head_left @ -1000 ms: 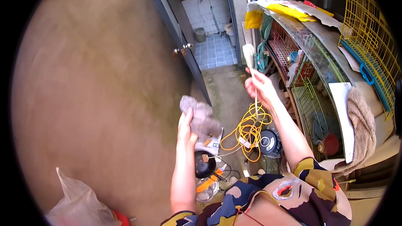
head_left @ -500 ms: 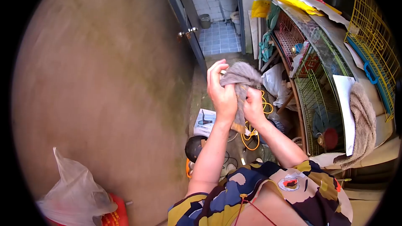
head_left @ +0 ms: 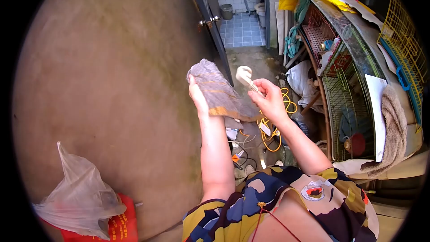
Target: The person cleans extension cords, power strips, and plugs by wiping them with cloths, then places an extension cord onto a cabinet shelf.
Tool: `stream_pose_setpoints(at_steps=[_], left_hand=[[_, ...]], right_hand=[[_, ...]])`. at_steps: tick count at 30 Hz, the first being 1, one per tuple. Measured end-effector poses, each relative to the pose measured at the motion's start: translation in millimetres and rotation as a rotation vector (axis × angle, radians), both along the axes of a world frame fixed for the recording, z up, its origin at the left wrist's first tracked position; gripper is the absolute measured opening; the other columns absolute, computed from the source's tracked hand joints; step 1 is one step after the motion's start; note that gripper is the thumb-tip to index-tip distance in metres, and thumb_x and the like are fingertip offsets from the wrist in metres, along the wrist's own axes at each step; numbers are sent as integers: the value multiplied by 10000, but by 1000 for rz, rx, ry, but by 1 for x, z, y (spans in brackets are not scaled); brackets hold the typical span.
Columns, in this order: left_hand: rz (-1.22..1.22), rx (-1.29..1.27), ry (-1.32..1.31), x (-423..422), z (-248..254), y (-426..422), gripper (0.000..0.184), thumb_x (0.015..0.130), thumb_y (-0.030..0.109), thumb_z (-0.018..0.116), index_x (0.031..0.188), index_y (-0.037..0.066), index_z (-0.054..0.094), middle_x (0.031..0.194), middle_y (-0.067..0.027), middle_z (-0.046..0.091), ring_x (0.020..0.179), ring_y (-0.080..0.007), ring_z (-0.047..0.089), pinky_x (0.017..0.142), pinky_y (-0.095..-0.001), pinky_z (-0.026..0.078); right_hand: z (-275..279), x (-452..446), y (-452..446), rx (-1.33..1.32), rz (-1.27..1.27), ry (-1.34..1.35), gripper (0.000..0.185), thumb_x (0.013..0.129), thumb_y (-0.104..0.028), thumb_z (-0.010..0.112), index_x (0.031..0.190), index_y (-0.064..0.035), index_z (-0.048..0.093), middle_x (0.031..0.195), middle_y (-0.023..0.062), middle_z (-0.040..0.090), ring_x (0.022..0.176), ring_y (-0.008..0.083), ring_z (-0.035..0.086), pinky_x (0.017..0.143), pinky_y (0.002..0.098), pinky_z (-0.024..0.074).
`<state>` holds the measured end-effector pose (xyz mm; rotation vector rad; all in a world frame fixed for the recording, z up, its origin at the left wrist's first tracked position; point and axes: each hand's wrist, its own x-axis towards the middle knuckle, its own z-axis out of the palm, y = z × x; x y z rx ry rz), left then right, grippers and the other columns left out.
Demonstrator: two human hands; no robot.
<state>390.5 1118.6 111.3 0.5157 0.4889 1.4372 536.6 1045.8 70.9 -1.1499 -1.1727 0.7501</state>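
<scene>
A grey cloth (head_left: 217, 89) with an orange-brown edge hangs spread out from my left hand (head_left: 197, 96), whose fingers are partly hidden behind it. To its right, my right hand (head_left: 268, 103) pinches the ribbed neck of a cream-coloured plug (head_left: 244, 76), with the plug's head pointing up. The cloth's lower right corner reaches close to my right wrist. Below the hands, a coiled yellow cord (head_left: 271, 140) lies on the floor.
Wire cages (head_left: 345, 107) under a curved cover stand at the right, with a brown towel (head_left: 392, 125) and a yellow rack (head_left: 401, 40). A door (head_left: 208, 22) opens onto a blue-tiled floor (head_left: 242, 30). At the lower left is a plastic bag (head_left: 83, 192) over a red one (head_left: 127, 217).
My hands, together at the cloth half a second ago, have moved apart. The cloth has swung left and opened out in my left hand, and the plug shows again in my right.
</scene>
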Motion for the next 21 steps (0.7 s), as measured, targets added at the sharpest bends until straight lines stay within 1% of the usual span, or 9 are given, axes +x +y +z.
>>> stream_pose_setpoints(at_steps=[3,5,6,9,11,15,19,20,21], left_hand=[[256,209,377,13,9,-8,331,954,266,397,1131,18,526,1118,-105,557,1005,-255,550,858,-375,447],[371,487,762,39,7,-35,273,928,165,456,1144,6,511,1202,-109,511,1111,-253,484,946,-376,378],[583,792,1257,48,10,-48,256,912,97,461,1143,-1,511,1229,-112,486,1143,-224,443,994,-361,321],[407,531,889,34,-4,-22,200,897,105,482,1038,-20,548,1036,-116,579,974,-200,547,867,-316,417],[296,355,650,21,-19,-7,198,923,121,424,940,-18,564,828,-61,598,736,-131,562,663,-297,466],[-115,-134,135,-1,-21,6,353,956,282,372,1046,11,580,894,-108,636,720,-222,613,661,-346,524],[-230,-143,-94,-5,-10,-10,456,964,388,302,1134,40,543,1011,-119,624,880,-267,608,794,-400,493],[-232,-94,-235,-3,-3,-17,479,965,409,281,1156,48,532,1053,-121,615,939,-278,598,848,-417,474],[-235,-94,-240,-3,-2,-19,479,965,409,281,1156,48,532,1053,-121,615,939,-278,598,848,-417,474]], right_hand=[[4,-5,4,-110,101,117,202,788,-86,627,959,16,598,693,64,625,636,68,579,605,252,471],[-2,-20,10,276,-251,-366,199,771,-51,602,967,-18,592,753,169,619,682,305,634,594,337,485],[2,-23,5,307,-201,-356,205,766,-50,598,969,-17,590,772,177,615,698,338,617,595,356,484],[6,-32,-12,324,-233,-472,222,765,-76,611,979,-25,585,816,171,618,710,346,609,599,382,484],[13,-38,-19,351,-173,-512,235,762,-80,623,988,-28,583,812,159,621,704,332,614,591,381,482],[12,-38,-16,440,-40,-440,241,744,-73,657,971,-23,592,790,134,622,646,286,611,572,336,477],[21,-28,-16,237,-21,-284,268,712,-113,717,922,-17,581,760,88,597,602,180,566,561,282,449],[21,-23,-11,287,-120,-319,281,715,-86,723,918,-2,548,737,15,558,652,72,502,589,227,412],[19,-21,-2,355,-169,-253,210,801,-120,667,928,-6,546,719,-6,529,611,62,442,556,210,376]])
